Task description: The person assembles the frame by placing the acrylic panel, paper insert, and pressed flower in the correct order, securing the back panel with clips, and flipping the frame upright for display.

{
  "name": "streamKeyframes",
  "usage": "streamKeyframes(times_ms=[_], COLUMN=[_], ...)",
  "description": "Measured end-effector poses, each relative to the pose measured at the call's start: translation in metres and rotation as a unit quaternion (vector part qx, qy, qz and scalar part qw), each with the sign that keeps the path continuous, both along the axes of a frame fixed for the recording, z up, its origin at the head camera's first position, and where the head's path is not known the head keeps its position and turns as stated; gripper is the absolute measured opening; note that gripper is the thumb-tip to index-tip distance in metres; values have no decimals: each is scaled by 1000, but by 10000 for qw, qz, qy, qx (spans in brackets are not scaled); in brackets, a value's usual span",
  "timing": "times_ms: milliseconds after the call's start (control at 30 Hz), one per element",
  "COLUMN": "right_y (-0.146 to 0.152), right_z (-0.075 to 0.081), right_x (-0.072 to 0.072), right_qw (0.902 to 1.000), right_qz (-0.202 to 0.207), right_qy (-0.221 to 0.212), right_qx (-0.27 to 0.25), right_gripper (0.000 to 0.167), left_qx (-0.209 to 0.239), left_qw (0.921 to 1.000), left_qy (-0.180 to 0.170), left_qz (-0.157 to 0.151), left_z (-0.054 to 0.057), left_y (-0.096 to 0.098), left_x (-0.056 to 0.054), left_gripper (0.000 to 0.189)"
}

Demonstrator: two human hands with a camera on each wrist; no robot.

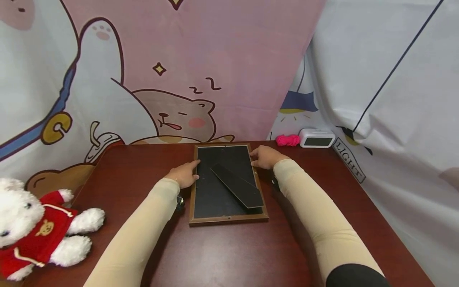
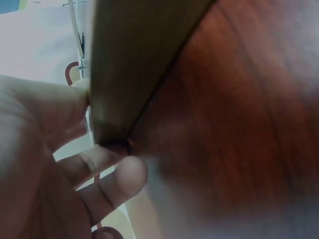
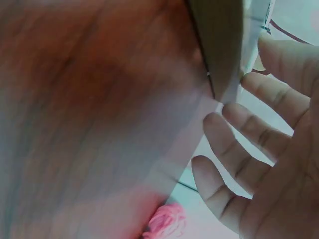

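Observation:
A wooden picture frame [image 1: 229, 218] lies on its face in the middle of the table, its black backing board [image 1: 211, 187] turned up. Across the backing, a black easel stand [image 1: 238, 186] slants down to the right, its wide lower end raised off the board. My left hand [image 1: 182, 175] touches the frame's left side with its fingers loosely spread. At the upper right side, my right hand [image 1: 265, 157] rests against the frame. In the right wrist view, the right hand's fingers [image 3: 224, 137] are almost straight, with the fingertips beside the frame's edge.
The reddish-brown table [image 1: 143, 159] meets a printed curtain [image 1: 233, 59] at the back. A white digital clock [image 1: 317, 138] and a pink bundle of yarn [image 1: 288, 140] stand at the back right. A white plush toy [image 1: 43, 231] in red sits at the left edge.

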State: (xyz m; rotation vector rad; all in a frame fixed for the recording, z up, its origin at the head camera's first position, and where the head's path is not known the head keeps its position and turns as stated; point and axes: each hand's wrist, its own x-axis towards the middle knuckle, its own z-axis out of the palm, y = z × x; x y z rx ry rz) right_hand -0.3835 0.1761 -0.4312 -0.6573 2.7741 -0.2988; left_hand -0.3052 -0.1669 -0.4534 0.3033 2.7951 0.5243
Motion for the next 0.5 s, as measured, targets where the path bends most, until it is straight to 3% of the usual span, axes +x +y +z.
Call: streamKeyframes(times_ms=[500], right_y=[-61], right_z=[13], right_x=[-32], right_qw=[9991], right_qz=[1], right_qy=[-186], right_qx=[393], right_gripper=[74], left_qx=[79], left_qw=[9999], left_qy=[21], left_qz=[107], left_z=[-3], left_y=[-6], left_x=[2], left_gripper=[73])
